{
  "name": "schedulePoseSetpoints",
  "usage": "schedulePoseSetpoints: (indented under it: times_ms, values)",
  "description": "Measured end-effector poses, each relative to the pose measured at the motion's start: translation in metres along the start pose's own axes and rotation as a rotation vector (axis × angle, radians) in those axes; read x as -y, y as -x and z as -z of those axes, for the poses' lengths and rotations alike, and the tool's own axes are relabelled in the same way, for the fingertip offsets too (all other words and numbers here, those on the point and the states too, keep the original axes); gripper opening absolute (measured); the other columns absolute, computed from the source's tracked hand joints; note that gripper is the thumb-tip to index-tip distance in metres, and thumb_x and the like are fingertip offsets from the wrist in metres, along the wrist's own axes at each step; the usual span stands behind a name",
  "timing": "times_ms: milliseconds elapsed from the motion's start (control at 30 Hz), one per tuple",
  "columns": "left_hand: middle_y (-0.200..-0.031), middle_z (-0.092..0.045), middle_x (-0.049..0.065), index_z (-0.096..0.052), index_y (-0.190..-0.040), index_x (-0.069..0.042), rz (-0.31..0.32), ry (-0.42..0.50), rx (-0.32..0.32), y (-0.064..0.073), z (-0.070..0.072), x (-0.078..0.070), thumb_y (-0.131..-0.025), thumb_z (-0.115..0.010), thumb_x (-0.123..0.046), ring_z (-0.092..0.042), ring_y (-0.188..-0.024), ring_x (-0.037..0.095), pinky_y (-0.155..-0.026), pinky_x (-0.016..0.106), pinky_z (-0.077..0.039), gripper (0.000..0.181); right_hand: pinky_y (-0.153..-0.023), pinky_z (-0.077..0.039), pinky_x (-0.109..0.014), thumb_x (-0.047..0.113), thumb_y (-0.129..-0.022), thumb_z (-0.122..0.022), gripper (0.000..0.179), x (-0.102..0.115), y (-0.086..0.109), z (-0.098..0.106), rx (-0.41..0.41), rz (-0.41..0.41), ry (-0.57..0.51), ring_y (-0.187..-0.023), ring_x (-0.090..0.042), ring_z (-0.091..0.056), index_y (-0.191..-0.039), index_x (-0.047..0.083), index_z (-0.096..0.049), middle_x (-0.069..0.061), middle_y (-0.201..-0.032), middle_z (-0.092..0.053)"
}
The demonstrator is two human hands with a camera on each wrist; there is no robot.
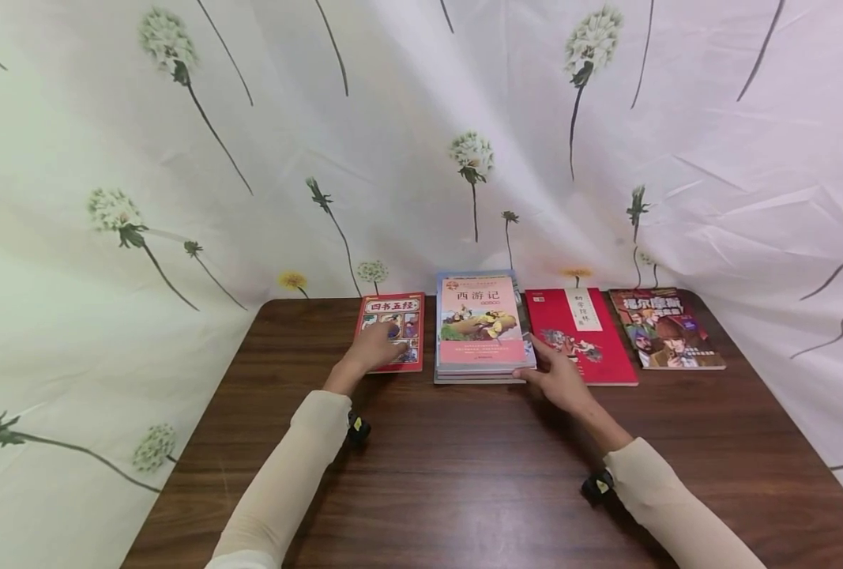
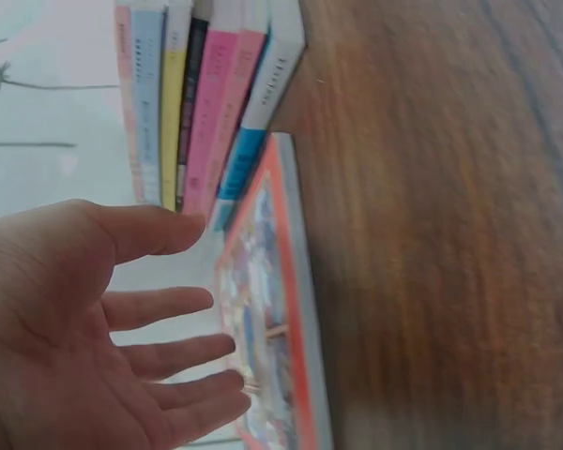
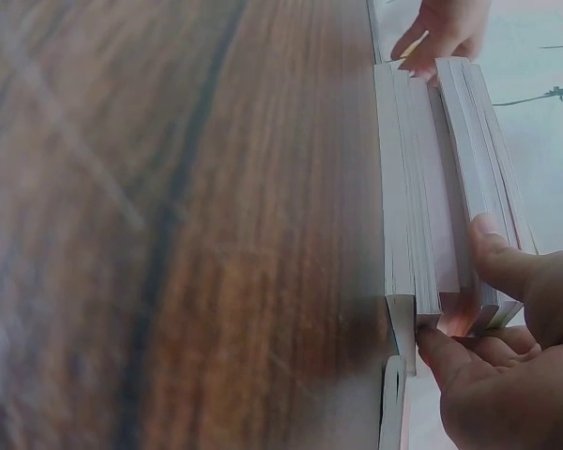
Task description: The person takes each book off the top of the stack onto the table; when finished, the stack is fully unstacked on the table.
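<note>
A stack of books, topped by a pink-covered one, lies at the back middle of the table. My right hand grips the stack's near right corner, thumb against the front page edges and fingers along the right side. In the right wrist view, a gap separates the upper books from the lower ones. Over the red comic-style book to the left, my left hand hovers with loosely extended fingers, holding nothing. Coloured spines of the stack face it in the left wrist view.
Right of the stack lie a red book with a white title strip and, farther right, a comic-covered book. The dark wooden table meets a white dandelion-print cloth along its back edge.
</note>
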State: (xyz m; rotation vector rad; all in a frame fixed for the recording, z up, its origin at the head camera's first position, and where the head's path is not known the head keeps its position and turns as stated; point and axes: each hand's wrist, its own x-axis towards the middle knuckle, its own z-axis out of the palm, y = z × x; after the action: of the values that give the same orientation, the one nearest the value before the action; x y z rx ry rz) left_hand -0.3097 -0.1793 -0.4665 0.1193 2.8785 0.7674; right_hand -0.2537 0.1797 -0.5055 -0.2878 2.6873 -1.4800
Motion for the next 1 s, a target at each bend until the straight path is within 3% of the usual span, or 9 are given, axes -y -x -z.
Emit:
schedulePoseSetpoints:
  times_ms: [133,367,667,1000]
  values:
    - [-0.149,-0.061,0.024,-0.058,-0.148,0.002,-0.033,0.025,-0.014,0.003,0.006,-0.010,-0.104,-0.066,-0.029,-0.060,-0.136,0.040,-0.116,0.058,-0.050,0.054,-0.112,-0.052,-0.055,0.022,-0.100,-0.077,0.084,-0.001,0.000,0.000,0.003,-0.003,0.007,-0.143,-0.044,-0.056,-0.167,0.001,-0.031,-0.028,-0.166,-0.040]
    - [-0.137,-0.070,0.020,-0.065,-0.142,0.000,-0.108,-0.017,-0.046,0.006,0.015,-0.031,-0.106,-0.063,-0.031,-0.068,-0.123,0.035,-0.104,0.052,-0.058,0.047,-0.106,-0.059,-0.050,0.020,-0.099,-0.078,0.084,-0.002,-0.001,0.001,-0.003,0.003,0.009,-0.132,-0.038,-0.063,-0.167,0.002,-0.031,-0.027,-0.164,-0.044]
    - [-0.129,-0.073,0.016,-0.067,-0.136,-0.003,-0.072,0.016,-0.043,0.011,0.019,-0.058,-0.106,-0.063,-0.030,-0.072,-0.110,0.030,-0.091,0.046,-0.062,0.041,-0.107,-0.058,-0.052,0.020,-0.100,-0.076,0.083,0.001,0.000,0.002,0.013,-0.001,0.008,-0.135,-0.039,-0.062,-0.167,0.001,-0.030,-0.028,-0.165,-0.042]
    - [-0.131,-0.073,0.016,-0.069,-0.135,-0.001,-0.041,0.035,-0.070,0.010,0.023,-0.083,-0.106,-0.063,-0.029,-0.071,-0.114,0.029,-0.098,0.046,-0.060,0.040,-0.110,-0.055,-0.052,0.021,-0.100,-0.077,0.084,0.001,0.000,0.001,0.016,-0.009,-0.002,-0.138,-0.040,-0.061,-0.167,0.002,-0.030,-0.027,-0.166,-0.042]
